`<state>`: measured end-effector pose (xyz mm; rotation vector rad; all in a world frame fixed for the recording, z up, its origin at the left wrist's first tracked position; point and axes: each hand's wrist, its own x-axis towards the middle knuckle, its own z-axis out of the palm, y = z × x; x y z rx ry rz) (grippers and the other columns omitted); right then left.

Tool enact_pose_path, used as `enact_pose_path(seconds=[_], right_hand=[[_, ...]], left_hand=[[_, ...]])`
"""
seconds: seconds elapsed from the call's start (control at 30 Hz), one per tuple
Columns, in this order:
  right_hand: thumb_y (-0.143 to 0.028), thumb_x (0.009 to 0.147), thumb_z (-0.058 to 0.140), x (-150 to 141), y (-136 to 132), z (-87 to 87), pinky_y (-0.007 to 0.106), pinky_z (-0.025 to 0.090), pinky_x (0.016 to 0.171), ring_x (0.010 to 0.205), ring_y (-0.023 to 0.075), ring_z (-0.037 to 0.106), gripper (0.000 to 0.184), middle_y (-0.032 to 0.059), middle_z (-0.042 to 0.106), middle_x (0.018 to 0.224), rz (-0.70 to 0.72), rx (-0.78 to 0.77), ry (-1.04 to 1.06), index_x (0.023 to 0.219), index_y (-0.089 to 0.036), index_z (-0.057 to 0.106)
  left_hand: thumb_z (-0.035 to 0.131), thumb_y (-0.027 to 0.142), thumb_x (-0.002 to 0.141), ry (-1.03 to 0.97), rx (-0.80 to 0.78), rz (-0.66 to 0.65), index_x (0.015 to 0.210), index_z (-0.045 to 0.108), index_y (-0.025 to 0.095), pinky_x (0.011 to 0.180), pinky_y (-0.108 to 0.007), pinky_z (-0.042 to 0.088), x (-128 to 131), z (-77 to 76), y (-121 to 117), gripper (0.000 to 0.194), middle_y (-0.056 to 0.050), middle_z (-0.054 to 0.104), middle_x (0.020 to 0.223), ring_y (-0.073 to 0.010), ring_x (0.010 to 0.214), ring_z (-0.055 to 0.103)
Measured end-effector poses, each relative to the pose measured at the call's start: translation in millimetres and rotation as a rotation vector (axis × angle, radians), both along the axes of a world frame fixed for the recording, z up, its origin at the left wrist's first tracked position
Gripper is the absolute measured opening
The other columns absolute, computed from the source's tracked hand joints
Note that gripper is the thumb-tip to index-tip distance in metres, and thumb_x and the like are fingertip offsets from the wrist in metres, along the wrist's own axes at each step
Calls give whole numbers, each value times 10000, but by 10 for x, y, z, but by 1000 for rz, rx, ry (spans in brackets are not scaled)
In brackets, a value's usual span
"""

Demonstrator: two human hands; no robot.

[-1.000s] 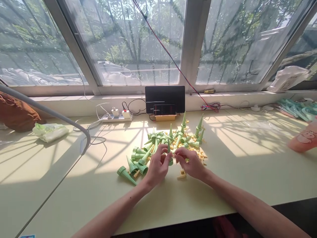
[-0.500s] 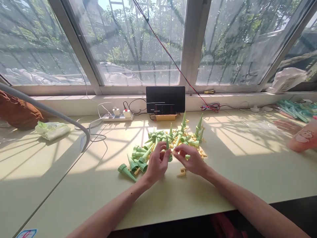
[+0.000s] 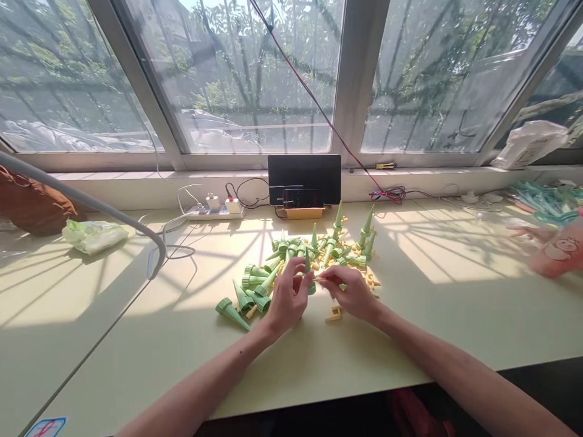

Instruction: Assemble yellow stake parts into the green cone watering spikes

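Note:
My left hand is closed round a green plastic plant watering spike, its tip pointing up. Close against its side, my right hand pinches a small yellow plastic piece, mostly covered by the fingertips. Behind both hands lies a heap of green spikes mixed with yellow pieces. A few spikes in it stand upright, such as the tall one. One loose spike rests on its side left of my left hand. Below my right hand is a yellow fitting on the table.
A tablet and a phone lean at the back by the window. Left are a power strip, a grey curved tube and a plastic packet. Another person's hand is at the right near a pink cup.
My two hands keep nearly the same pose, with the spike and yellow piece together. The other person's hand at the right has shifted slightly. The view has tilted a little.

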<state>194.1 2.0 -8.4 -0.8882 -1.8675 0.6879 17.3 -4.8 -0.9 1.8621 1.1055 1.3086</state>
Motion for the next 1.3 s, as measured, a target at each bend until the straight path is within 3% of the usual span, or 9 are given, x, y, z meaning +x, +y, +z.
enact_pose_path(seconds=[0.2,0.43,0.7,0.8,0.93,1.1,1.3], right_hand=[[-246,922,559,-9,-18,37,246,396,536,544,107,479,128,-7,583,640,8,-5,-11,828,-175,610],[-232,923,542,0,-13,42,238,358,522,552,104,442,139,-13,559,640,1,16,-16,808,-176,597],[-259,923,546,8,6,66,244,376,525,543,111,460,130,-14,558,637,-44,40,-4,825,-186,590],[-261,924,543,17,8,63,249,390,530,540,114,469,130,-12,557,637,-48,36,0,824,-187,584],[-269,928,539,28,9,62,253,403,532,528,113,469,138,-14,547,632,-61,23,16,823,-188,576],[-269,929,533,30,22,49,251,415,527,538,114,479,130,-8,547,652,-88,16,42,836,-187,574],[-274,924,531,26,23,40,251,416,517,530,114,475,133,-9,540,647,-83,11,40,834,-187,573]], left_hand=[[515,308,934,28,24,0,1068,461,217,486,-188,355,-8,-18,6,171,-3,576,856,-69,553,528],[544,270,904,80,66,-16,1095,458,217,468,-189,341,-3,8,4,216,6,599,872,-45,498,413],[551,267,889,142,92,-22,1192,462,224,456,-197,326,3,66,-23,319,-7,619,931,-44,488,391],[548,275,892,182,80,-19,1192,491,208,472,-208,338,1,74,-34,313,16,591,795,-56,480,378],[553,274,886,217,104,7,1169,528,199,488,-214,343,1,87,-43,294,64,437,606,-76,476,362],[571,280,876,257,137,22,1135,558,206,504,-216,361,9,112,-36,270,26,517,744,-68,507,406],[562,275,886,226,120,-3,1075,570,191,517,-209,406,9,78,-16,208,20,542,734,-72,522,448]])
